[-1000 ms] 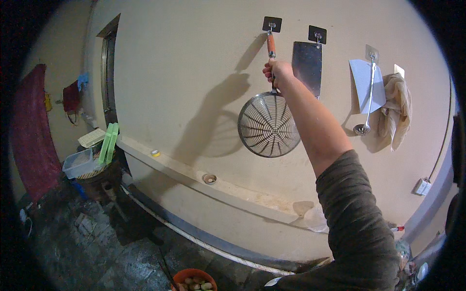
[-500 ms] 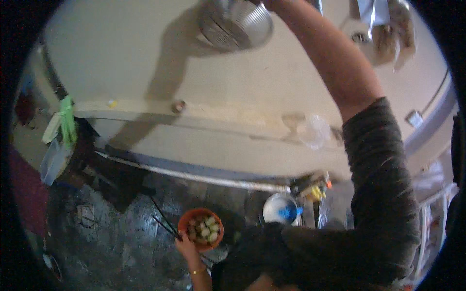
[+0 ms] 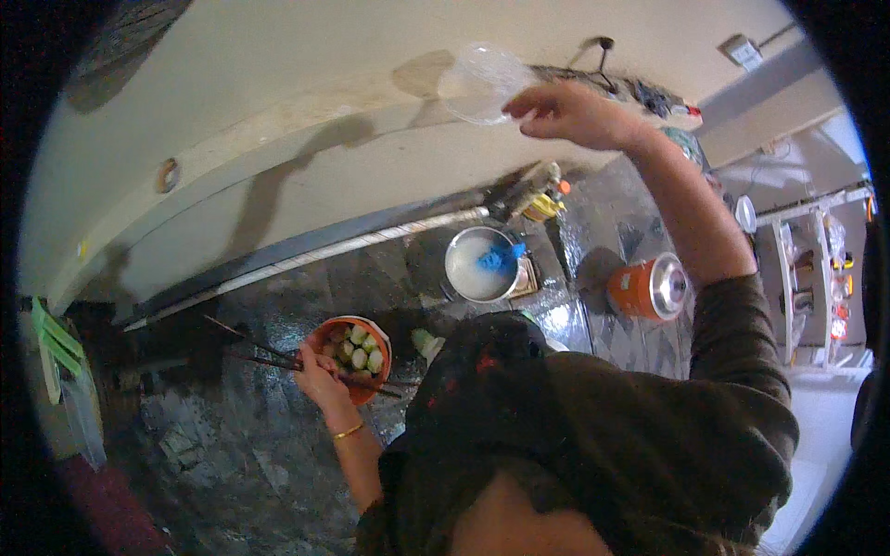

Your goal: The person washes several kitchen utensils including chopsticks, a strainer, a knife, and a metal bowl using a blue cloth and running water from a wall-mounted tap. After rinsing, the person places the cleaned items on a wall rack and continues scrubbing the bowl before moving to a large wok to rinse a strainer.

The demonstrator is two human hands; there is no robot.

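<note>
Dark sticks [image 3: 273, 349] are gripped by the left hand [image 3: 322, 378] above wet tiles [image 3: 232, 449], the right hand [image 3: 573, 113] empty before the wall [image 3: 324, 42].

My right forearm [image 3: 700, 199] extends up and leftward from a bent elbow; the right hand [image 3: 573, 113] is relaxed, its fingers [image 3: 521, 99] loosely bent, pointing left. My left forearm [image 3: 355, 459] reaches lower, the left hand [image 3: 322, 378] clenched in a grip.

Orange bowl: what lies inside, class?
Rounded pale-green pieces, browner ones at left. They cover the bottom of the bowl; the left hand hides part of its rim.
</note>
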